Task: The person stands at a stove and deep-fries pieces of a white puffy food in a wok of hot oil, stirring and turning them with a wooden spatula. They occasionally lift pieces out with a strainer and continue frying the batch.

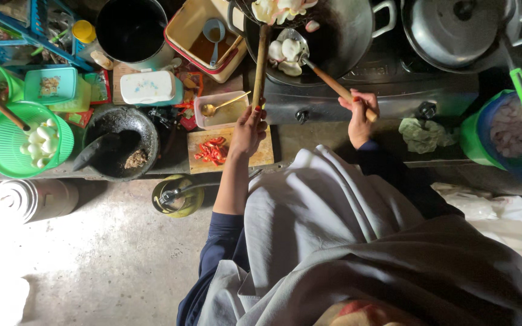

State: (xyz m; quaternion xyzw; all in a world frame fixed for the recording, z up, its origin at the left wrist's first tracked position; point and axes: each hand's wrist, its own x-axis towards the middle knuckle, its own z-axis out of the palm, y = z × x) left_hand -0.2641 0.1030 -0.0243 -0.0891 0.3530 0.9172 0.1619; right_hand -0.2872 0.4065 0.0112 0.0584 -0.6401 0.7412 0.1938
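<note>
Grey cloth drapes the person's shoulders nearest the camera, with dark blue sleeves reaching forward over the bench (333, 136). Left hand (248, 130) has its grip closed round the near end of a long wooden handle (261, 63), a straight pale stick whose long axis runs almost directly away from the person, its far end carrying a wire skimmer that holds pale pieces over the wok (339, 30). Right hand (360, 118) is wrapped tight about the butt of a second wooden handle belonging to a metal spatula (300, 51); this one slants away and to the left, its shiny blade lying inside the wok among white, rounded crackers (285, 54). Beneath the left hand sits a wooden chopping board (255, 154) with sliced red chillies (212, 151), glossy and thin. Just beyond it stands a clear plastic tub (231, 111) with a brass-coloured spoon resting in it. Further left a rough black stone mortar (119, 142) holds its pestle, and a green plastic colander (7, 142) carries small white pieces. Farthest off, the dark round wok rests on the stove, and a lidded steel pot (460, 27) stands to its right.
</note>
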